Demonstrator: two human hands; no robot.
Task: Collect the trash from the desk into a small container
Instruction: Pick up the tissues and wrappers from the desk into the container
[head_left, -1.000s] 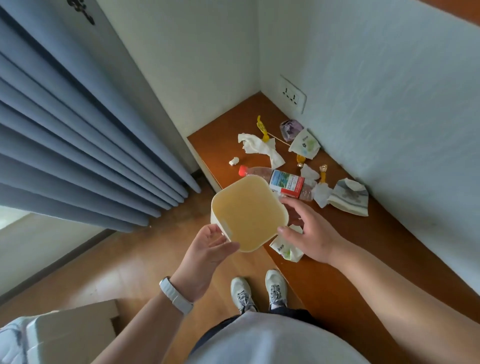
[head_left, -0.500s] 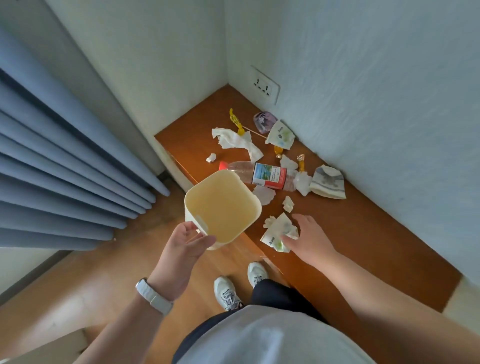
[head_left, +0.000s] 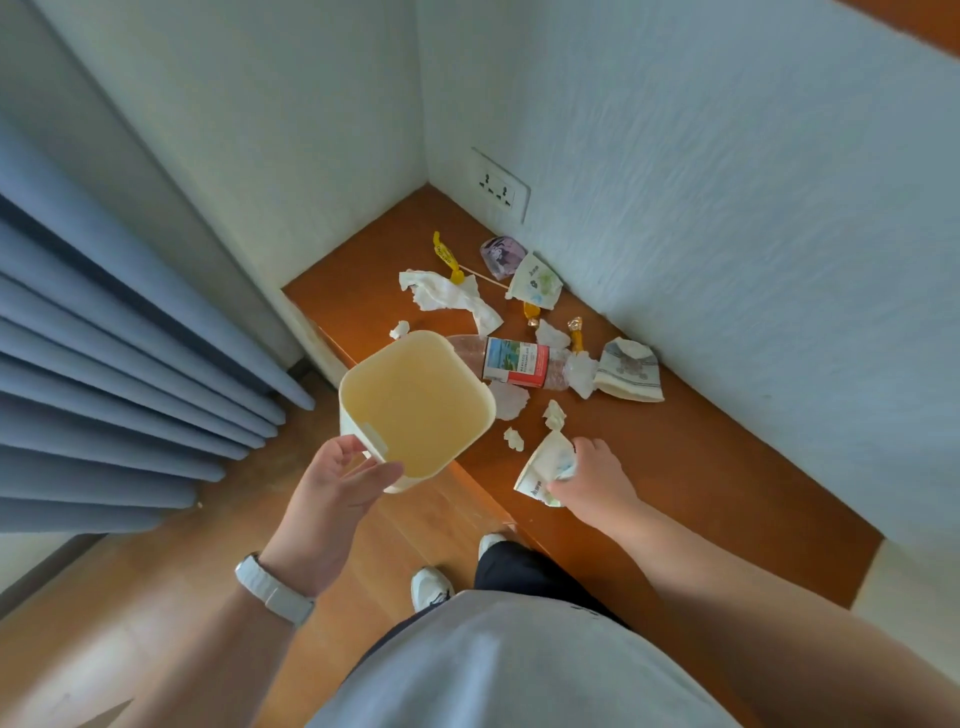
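My left hand (head_left: 332, 493) grips the near rim of a small cream bin (head_left: 415, 405), held open-side up beside the brown desk's (head_left: 701, 467) front edge; the bin looks empty. My right hand (head_left: 597, 478) is closed on a crumpled white tissue packet (head_left: 543, 465) lying on the desk near the front edge. Trash is scattered further back: a plastic bottle (head_left: 519, 362) with a red label, a large crumpled tissue (head_left: 447, 296), small paper scraps (head_left: 511, 439), yellow wrappers (head_left: 447, 257), and other packets (head_left: 628, 370) by the wall.
White walls close the desk at the back and right, with a socket (head_left: 498, 189) above the corner. Blue curtains (head_left: 104, 374) hang at the left. My shoes (head_left: 431, 587) stand on the wood floor just left of the desk.
My right hand left the bin's rim, came down onto the desk and closed on the tissue packet. The view swung so the desk sits further right.
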